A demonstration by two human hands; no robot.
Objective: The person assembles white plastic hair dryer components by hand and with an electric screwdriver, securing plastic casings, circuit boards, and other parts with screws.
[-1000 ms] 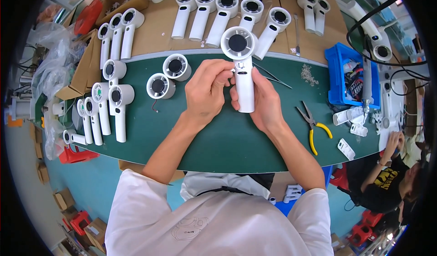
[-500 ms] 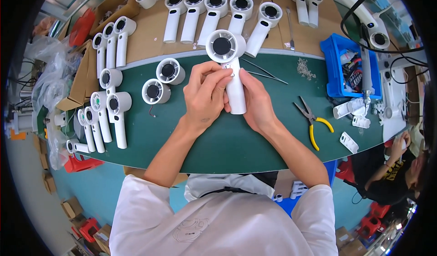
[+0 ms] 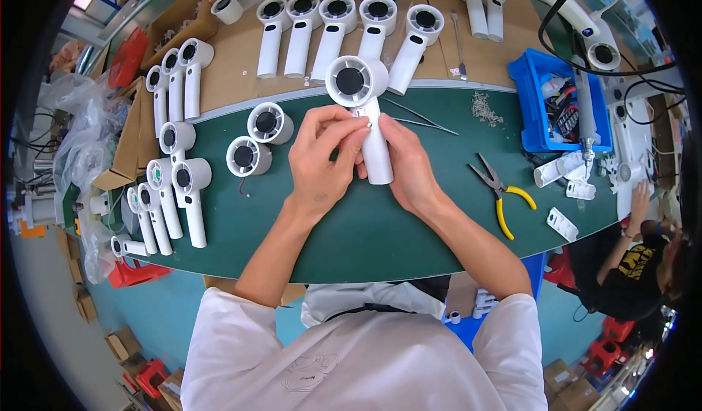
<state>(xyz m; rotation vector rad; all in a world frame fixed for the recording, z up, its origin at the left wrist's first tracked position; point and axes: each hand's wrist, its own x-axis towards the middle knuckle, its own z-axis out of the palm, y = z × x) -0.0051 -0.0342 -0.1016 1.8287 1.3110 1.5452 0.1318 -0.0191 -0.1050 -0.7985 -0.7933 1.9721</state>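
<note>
A white hand fan [image 3: 376, 146] was held over the green counter [image 3: 351, 246], between the two hands, with its round head [image 3: 349, 80] at the far end and its handle [image 3: 379, 164] pointed back toward the near edge. The long axis was run mostly from far to near, with the head tipped a little to the left and the handle's end slightly to the right. The fan was carried by the right hand [image 3: 413, 168], whose grip was closed on the handle from the right, the thumb laid along that side. From the left, the upper handle just below the head was met by the left hand [image 3: 318, 164], its grip narrowed to a pinch of thumb and forefinger; whether a small part was held there could not be told. The lower handle was thus lain nearer the right palm, and the neck nearer the left fingertips. Two loose fan heads [image 3: 247, 157] were set out to the left, well apart from the fan. Tweezers [image 3: 446, 130] were placed beyond the right hand, on the far right, with pliers [image 3: 499, 186] and a scatter of screws [image 3: 484, 110] farther right.
</note>
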